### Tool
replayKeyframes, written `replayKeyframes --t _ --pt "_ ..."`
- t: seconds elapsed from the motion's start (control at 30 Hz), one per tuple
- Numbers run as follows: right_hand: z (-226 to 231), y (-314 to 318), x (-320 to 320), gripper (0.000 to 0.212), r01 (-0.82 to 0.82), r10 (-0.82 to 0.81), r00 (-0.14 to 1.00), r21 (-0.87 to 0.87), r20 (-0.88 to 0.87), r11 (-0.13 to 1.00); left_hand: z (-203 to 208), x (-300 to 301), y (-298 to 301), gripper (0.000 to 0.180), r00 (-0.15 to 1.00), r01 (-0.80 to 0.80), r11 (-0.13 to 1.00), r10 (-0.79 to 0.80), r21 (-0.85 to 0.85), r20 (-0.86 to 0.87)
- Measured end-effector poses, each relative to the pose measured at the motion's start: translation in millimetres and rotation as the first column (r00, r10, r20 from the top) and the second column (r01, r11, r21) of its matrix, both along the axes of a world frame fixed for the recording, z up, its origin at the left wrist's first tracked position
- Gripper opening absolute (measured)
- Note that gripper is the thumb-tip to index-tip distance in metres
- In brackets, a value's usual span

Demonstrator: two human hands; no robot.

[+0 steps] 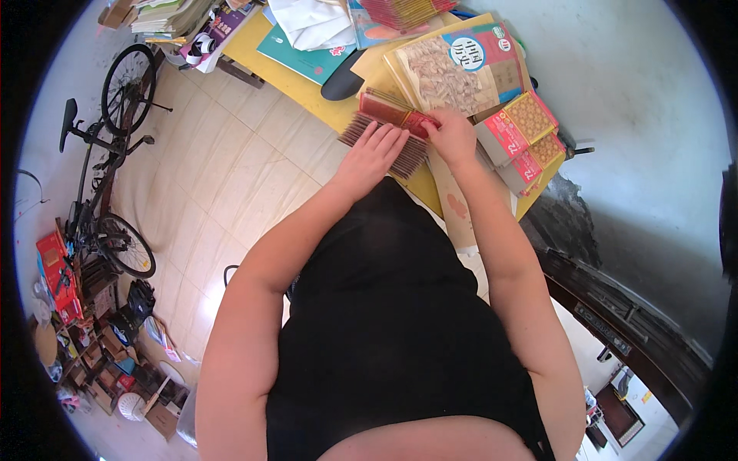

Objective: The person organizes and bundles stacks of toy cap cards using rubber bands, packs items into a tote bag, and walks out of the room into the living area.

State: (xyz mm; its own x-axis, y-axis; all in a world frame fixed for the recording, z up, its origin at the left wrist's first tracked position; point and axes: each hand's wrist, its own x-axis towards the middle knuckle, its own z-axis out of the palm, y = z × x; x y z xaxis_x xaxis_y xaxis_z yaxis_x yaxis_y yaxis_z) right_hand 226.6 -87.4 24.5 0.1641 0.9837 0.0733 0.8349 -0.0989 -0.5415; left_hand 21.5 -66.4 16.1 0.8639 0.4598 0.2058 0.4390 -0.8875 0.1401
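Note:
At the near edge of the yellow table lies a row of thin brown strips (409,160), set side by side like ridges. My left hand (373,159) rests flat across them, fingers stretched out and holding nothing. Just beyond, a long red packet (384,110) with gold bands lies along the far side of the row. My right hand (452,137) pinches this packet at its right end, thumb and fingers closed. Part of the strips is hidden under my left hand, and what the packet contains cannot be made out.
Behind the packet lies a large book (461,69) with a carved-stone picture. Pink-and-yellow boxes (523,127) are stacked at the right, beside the wall. A teal book (307,55), white cloth (314,23) and red-yellow bundle (403,11) lie farther back. A bicycle (108,161) stands left.

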Motion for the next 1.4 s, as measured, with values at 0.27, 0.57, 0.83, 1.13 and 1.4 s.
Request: replayKeyframes --t 0.27,0.57,0.83,1.13,1.4 --pt "-31 -1 6 0.018 0.214 -0.231 0.884 -0.086 -0.407 0.973 -6 2 2 0.066 0.998 0.001 1.0 0.001 -0.03 0.064" --pt "-38 -7 19 0.02 0.149 -0.249 0.731 -0.207 -0.636 0.967 1 4 3 0.046 0.991 -0.083 0.995 0.088 -0.054 0.097" --pt "-49 -1 27 0.021 0.115 -0.173 0.763 -0.133 -0.622 0.984 -9 2 4 0.076 0.992 -0.07 0.995 0.077 -0.068 0.102" --pt "19 -3 17 0.017 0.274 -0.29 0.575 -0.154 -0.765 0.949 5 -8 -3 0.044 0.997 -0.04 0.997 0.044 -0.062 0.07" --pt "16 -2 33 0.02 0.269 -0.299 0.559 -0.173 -0.774 0.948 7 -7 -1 0.047 0.999 -0.028 0.997 0.03 -0.072 0.036"
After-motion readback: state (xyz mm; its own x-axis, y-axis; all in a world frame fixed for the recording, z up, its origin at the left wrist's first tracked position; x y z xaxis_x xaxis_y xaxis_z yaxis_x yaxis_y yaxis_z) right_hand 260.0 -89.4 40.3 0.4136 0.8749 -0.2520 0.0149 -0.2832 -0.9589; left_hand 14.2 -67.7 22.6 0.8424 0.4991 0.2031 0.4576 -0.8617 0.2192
